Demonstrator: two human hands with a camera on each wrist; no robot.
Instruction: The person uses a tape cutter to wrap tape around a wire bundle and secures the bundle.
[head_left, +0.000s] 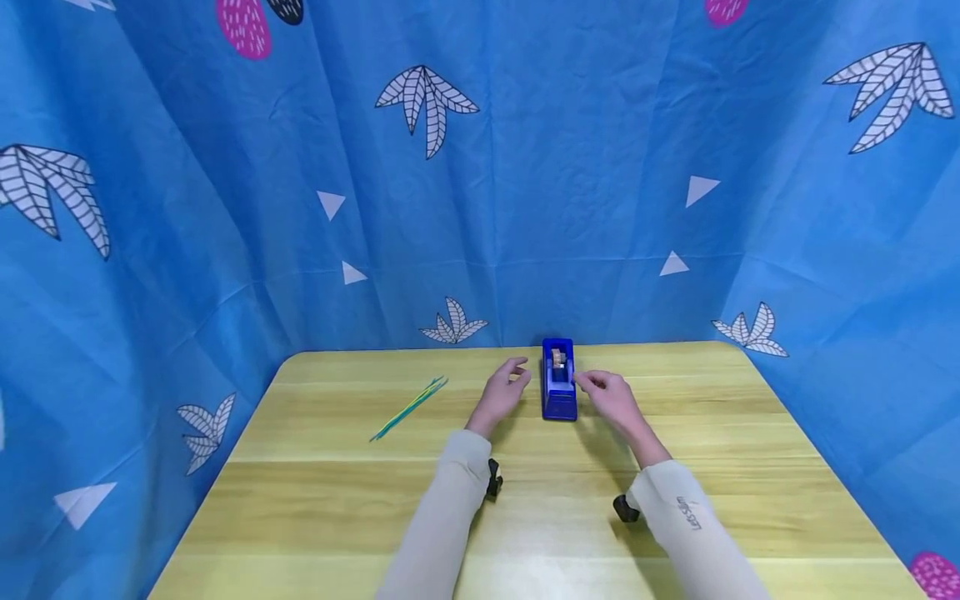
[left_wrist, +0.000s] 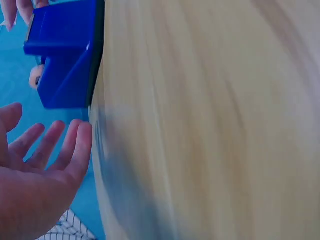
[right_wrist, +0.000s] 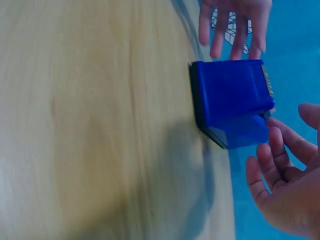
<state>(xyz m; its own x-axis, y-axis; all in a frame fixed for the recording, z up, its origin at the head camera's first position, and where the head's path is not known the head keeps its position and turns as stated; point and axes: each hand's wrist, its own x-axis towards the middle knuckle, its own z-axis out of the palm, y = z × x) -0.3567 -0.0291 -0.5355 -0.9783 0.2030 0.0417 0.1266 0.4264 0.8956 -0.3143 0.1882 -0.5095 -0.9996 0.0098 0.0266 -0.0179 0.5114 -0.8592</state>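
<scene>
A blue tape dispenser stands on the table near its back edge, with a small tape roll in its upper part. To its left, my left hand is held with loosely bent fingers, apart from the dispenser; the left wrist view shows this palm with nothing in it. On the other side is my right hand, its fingertips close to the dispenser's side. Seen from the right wrist, the index fingertip reaches the dispenser, and whether it touches cannot be told; the other fingers are loosely bent.
Several thin green, yellow and blue sticks lie in a bunch on the wooden table, left of my left hand. A blue patterned curtain hangs behind the table and along both sides.
</scene>
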